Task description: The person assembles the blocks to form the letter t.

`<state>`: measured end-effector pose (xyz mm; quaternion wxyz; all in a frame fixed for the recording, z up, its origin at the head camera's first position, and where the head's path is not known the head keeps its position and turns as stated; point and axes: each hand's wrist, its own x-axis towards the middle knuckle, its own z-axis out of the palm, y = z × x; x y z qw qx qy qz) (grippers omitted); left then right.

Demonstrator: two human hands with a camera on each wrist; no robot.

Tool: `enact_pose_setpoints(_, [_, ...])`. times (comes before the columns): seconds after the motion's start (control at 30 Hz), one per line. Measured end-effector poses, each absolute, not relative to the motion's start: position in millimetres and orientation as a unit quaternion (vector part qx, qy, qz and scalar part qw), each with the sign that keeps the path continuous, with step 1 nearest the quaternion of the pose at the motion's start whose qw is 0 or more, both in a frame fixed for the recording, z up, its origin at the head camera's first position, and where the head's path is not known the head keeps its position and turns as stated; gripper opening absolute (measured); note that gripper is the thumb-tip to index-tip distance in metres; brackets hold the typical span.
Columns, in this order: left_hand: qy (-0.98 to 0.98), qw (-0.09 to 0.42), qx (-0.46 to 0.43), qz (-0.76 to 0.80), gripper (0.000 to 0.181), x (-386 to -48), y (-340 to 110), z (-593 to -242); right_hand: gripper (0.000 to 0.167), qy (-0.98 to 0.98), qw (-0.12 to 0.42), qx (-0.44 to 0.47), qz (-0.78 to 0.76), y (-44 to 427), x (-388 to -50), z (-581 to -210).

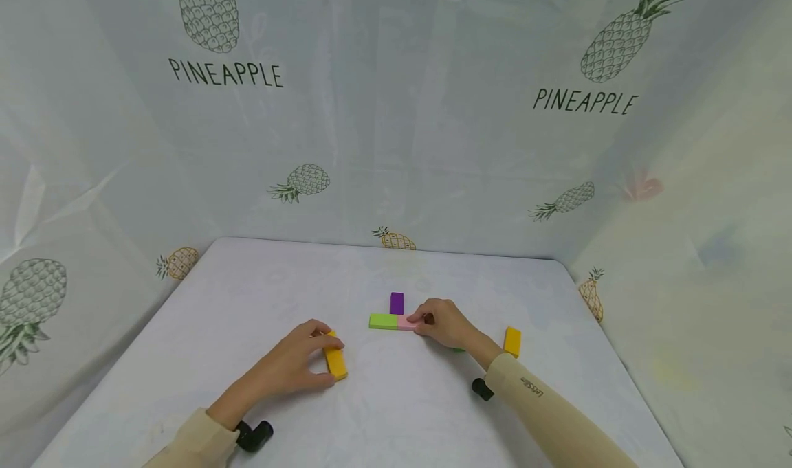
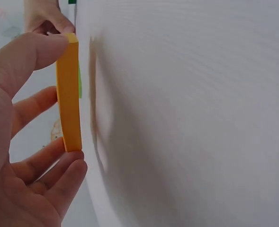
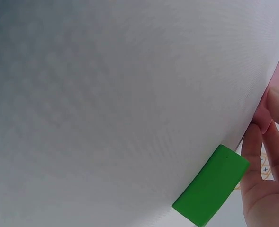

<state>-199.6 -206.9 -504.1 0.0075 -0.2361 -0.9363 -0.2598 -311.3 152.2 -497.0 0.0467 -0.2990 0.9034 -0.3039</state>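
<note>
My left hand point(image 1: 301, 359) grips a yellow block point(image 1: 336, 357) by its ends, between thumb and fingers. In the left wrist view that yellow block point(image 2: 69, 97) is held just off the white surface, its shadow beside it. My right hand point(image 1: 447, 322) pinches a pink block point(image 1: 405, 323), which lies end to end with a light green block point(image 1: 383, 321). Just behind this row stands a purple block point(image 1: 397, 303). In the right wrist view the thumb and fingers hold the pink block point(image 3: 272, 101), and a dark green block point(image 3: 211, 185) lies close by.
Another yellow block point(image 1: 512, 342) lies right of my right forearm. The dark green block point(image 1: 458, 350) is mostly hidden under the right wrist. A white cloth covers the table point(image 1: 278, 275), and a pineapple-print curtain point(image 1: 396, 110) hangs behind.
</note>
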Motion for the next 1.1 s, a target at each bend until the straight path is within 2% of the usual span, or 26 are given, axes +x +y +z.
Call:
enact_pose_setpoints(0.77, [-0.919, -0.023, -0.303, -0.251, 0.05, -224, -157, -499, 0.019, 0.907, 0.052, -0.287, -0.303, 152, -311, -498])
enact_pose_setpoints(1.1, [-0.913, -0.021, -0.328, -0.24, 0.048, -228, -139, -497, 0.02, 0.907, 0.05, -0.292, -0.299, 152, -312, -498])
